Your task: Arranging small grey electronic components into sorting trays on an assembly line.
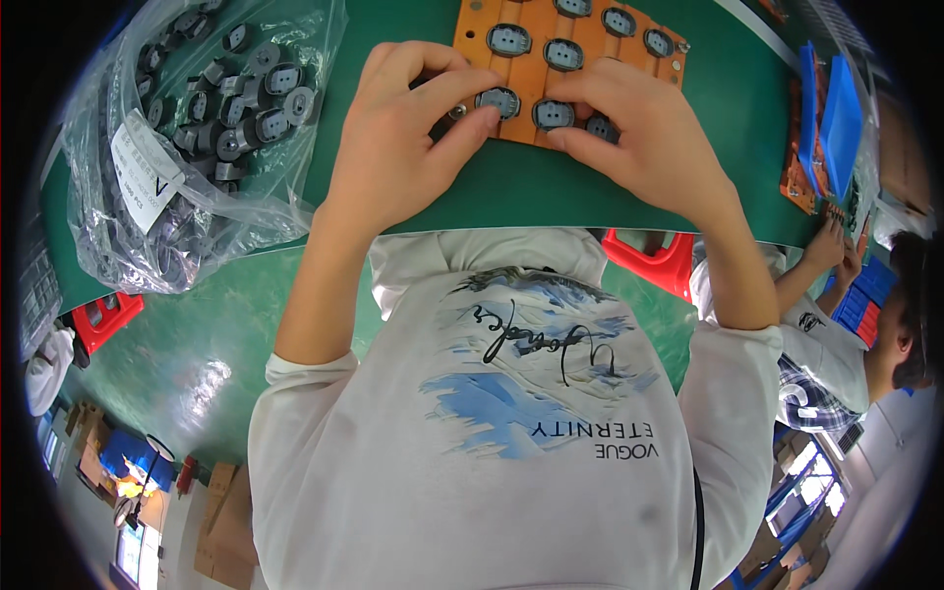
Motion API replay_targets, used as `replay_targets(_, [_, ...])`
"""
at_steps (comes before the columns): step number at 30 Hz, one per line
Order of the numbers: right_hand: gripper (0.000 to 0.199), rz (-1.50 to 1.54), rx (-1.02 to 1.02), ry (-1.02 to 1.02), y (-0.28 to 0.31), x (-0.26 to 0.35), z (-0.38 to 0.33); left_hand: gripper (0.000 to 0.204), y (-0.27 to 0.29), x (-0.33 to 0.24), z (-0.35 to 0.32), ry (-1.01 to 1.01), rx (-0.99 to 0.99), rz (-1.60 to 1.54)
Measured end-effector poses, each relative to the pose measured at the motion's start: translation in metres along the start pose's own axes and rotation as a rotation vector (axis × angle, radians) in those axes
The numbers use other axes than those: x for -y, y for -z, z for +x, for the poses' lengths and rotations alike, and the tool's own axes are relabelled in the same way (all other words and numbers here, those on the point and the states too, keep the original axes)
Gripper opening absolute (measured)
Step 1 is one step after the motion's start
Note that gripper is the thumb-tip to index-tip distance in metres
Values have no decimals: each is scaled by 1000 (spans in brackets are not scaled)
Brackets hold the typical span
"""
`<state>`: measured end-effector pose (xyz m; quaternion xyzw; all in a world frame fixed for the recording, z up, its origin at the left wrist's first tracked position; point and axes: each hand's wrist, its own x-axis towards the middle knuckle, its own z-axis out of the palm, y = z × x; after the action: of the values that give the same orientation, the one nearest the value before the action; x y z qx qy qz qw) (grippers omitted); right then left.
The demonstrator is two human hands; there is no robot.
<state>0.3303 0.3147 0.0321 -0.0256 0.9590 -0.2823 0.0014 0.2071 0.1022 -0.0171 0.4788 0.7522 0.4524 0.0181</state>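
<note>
An orange fixture board (531, 69) lies at the far side of the green table, with several small grey oval plastic parts seated in it in rows. My left hand (403, 138) pinches a grey oval part (499, 102) in the near row between thumb and forefinger. Its neighbour in that row, another grey oval part (554, 114), sits between the thumb and forefinger of my right hand (649, 133). Under the right fingers a further grey part (602, 128) is partly hidden. The tips of my other fingers are mostly tucked out of sight.
To the left, a clear plastic bag (265, 211) with a white label holds many loose grey parts. Blue plates (841, 118) and another orange board (796, 177) are at the right, near a co-worker's hands (831, 251). Red stools (654, 264) stand below the table edge.
</note>
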Motion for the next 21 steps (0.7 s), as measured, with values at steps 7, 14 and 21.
replay_targets(7, [35,-92,-127,17,-13,-2,-11,24,2,1,2,5,-7,-4])
replay_targets(14, [39,-272,-277,-33,-7,3,-16,37,5,-5,7,53,41,-5])
replay_targets(21, [41,69,-435,-614,10,-38,-69,77,-15,-30,6,327,59,27])
